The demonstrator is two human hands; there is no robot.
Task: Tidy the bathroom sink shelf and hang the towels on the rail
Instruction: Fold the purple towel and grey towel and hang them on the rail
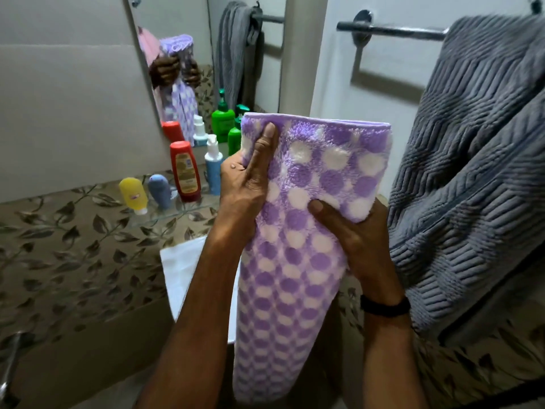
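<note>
I see the left hand (pixel 250 178) clamped on the left edge of the purple-and-white spotted towel (pixel 309 261) near its top, thumb laid up the front and fingers curled behind the cloth. The right hand (pixel 351 231) grips the same towel lower on its right side, thumb pressed into the pile, the other fingers hidden behind; a black wristband (pixel 385 305) sits on that wrist. The two hands are apart, with the towel's width between them. The towel is folded over at the top and hangs straight down in a long strip between my forearms, held in the air and not touching anything else. Just to its right a grey ribbed towel (pixel 472 172) is draped over the rail (pixel 392 30), whose left stretch is bare; the spotted towel is below and left of that bar. To the left, a glass shelf (pixel 177 215) carries a yellow bottle (pixel 133 194), a blue-grey bottle (pixel 159 190), a red bottle (pixel 185 171) and a white pump bottle (pixel 213 166), all upright, with green bottles (pixel 234 138) partly hidden behind the towel's top corner. Above them the mirror (pixel 177 69) reflects the hands and towel. A white sink (pixel 182 270) shows below the shelf, against leaf-patterned tiles (pixel 73 246).
</note>
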